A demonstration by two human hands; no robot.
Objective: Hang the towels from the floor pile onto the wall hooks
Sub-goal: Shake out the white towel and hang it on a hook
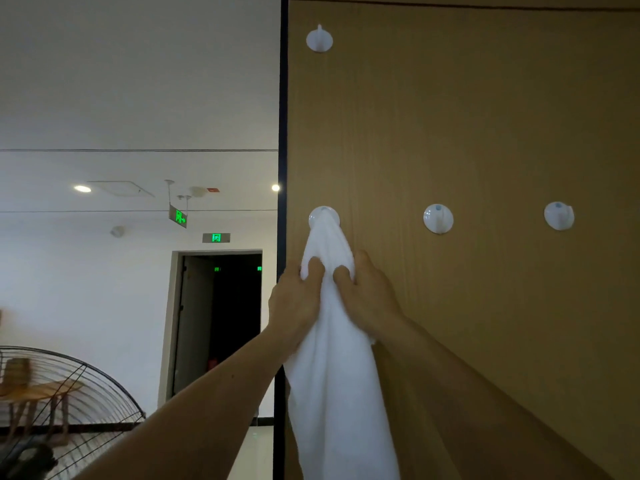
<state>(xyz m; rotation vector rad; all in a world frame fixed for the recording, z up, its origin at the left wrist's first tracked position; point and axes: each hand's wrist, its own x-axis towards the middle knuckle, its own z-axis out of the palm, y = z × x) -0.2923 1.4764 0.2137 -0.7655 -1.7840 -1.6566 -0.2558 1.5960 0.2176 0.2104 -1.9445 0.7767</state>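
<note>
So the white towel (332, 393) is caught at its top on the lower-left hook (323, 216) of the wooden panel (485, 116), and the rest is left hanging straight down along the panel's left edge, out past the bottom of the view. It's gripped just under that hook from both sides. The left hand (298, 303) is curled round the left fold and the right hand (369, 299) round the right fold. The fingers (314, 269) of both are pinched into the cloth and almost meet in the middle. An upper hook (319, 39) is seen straight above, with a middle hook (438, 218) and a right hook (558, 216) level with the towel's one. A big fan (69, 410) and a dark doorway (221, 317) are visible further back on the left.
</note>
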